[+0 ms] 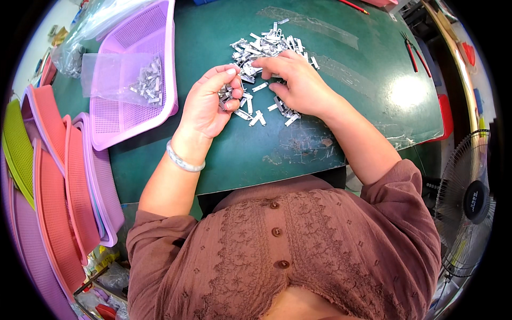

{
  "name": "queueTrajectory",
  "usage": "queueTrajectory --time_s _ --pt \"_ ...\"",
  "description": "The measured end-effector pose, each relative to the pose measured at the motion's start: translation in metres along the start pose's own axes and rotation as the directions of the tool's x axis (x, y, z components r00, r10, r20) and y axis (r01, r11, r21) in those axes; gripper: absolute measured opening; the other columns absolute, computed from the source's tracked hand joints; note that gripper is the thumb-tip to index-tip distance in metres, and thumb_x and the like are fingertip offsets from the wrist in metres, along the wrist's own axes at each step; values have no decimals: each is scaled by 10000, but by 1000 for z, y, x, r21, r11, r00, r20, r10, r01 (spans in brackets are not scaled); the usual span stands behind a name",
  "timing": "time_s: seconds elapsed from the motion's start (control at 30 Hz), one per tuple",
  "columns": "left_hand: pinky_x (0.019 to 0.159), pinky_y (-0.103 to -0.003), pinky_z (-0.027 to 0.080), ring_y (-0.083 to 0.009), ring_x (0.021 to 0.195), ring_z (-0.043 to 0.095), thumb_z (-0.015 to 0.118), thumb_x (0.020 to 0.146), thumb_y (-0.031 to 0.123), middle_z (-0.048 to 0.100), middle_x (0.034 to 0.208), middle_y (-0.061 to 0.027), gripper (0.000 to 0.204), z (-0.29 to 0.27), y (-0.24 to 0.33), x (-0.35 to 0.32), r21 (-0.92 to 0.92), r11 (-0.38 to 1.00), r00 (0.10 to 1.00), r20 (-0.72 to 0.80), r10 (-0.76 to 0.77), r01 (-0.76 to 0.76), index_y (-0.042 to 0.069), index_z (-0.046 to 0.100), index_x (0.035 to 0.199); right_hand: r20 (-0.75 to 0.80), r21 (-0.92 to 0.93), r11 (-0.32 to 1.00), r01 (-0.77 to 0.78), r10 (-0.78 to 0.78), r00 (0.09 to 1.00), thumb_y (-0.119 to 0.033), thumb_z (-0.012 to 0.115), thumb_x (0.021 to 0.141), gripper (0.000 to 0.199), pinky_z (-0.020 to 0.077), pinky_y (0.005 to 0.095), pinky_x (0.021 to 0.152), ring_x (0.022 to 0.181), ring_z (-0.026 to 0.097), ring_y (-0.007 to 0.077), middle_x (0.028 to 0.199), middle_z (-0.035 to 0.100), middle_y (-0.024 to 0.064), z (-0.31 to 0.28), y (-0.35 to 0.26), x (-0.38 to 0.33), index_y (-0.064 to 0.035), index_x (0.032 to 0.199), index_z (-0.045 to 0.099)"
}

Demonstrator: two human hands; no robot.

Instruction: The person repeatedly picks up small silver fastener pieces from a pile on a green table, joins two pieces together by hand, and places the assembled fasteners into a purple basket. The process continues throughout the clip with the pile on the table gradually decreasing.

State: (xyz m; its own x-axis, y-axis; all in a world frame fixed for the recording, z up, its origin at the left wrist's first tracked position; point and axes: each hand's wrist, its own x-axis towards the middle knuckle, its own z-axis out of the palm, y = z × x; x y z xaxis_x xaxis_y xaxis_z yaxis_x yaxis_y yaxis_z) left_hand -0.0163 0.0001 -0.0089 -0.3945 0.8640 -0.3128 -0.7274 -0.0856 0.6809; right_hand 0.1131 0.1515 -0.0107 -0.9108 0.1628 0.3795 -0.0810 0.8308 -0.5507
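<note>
A loose heap of small silvery metal parts (260,48), flat and narrow with clip-like ends, is spread over the green table. My left hand (209,98) is curled at the heap's left edge, palm turned up, with several of the same metal parts (226,95) held in its bent fingers. My right hand (300,81) reaches over the heap from the right. Its thumb and forefinger are apart, and I see nothing between them. Some parts beneath that palm are hidden. A single metal part (260,87) lies between the two hands.
A purple plastic basket (169,64) stands at the left, with a clear bag of metal parts (146,82) in it. Stacked pink baskets (58,197) rise beside the table. Red-handled pliers (412,56) lie at the far right. A fan (469,202) stands right of the table (224,165).
</note>
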Motion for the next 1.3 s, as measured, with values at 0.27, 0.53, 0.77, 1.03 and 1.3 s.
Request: queueTrajectory --time_s 0.27,0.53,0.77,1.03,1.3 --pt "403 -146 314 -64 563 454 553 834 103 502 702 -11 151 6 -1 -3 223 975 997 -74 35 -18 8 542 951 8 98 992 -75 74 997 37 600 681 419 427 305 740 773 521 167 760 580 14 2 2 0 -66 1084 554" --pt "393 -137 319 -37 510 453 596 813 126 513 664 14 144 15 -4 -7 424 906 997 -81 15 21 31 578 920 114 631 731 -259 242 964 34 576 741 419 428 217 718 756 526 70 798 582 8 -12 -6 1 -13 1151 502" --pt "410 -138 343 -37 501 461 612 811 135 528 646 9 112 15 -6 -7 412 910 992 -87 87 -44 48 594 880 146 727 609 -318 316 938 21 563 785 399 439 224 746 794 550 86 831 588 19 -10 -4 2 9 1173 475" --pt "413 -142 335 -34 512 459 597 821 116 527 650 13 96 15 -8 -8 392 917 990 -78 117 -77 42 587 881 201 781 504 -369 356 913 13 567 792 393 455 222 757 802 571 95 822 595 29 -10 -6 2 11 1174 469" --pt "421 -139 355 -30 510 472 616 807 108 535 640 13 105 19 -10 -9 416 898 983 -41 177 -144 37 596 880 215 790 475 -388 378 901 29 574 777 415 442 200 706 777 562 81 815 598 31 -11 -6 1 7 1178 467"
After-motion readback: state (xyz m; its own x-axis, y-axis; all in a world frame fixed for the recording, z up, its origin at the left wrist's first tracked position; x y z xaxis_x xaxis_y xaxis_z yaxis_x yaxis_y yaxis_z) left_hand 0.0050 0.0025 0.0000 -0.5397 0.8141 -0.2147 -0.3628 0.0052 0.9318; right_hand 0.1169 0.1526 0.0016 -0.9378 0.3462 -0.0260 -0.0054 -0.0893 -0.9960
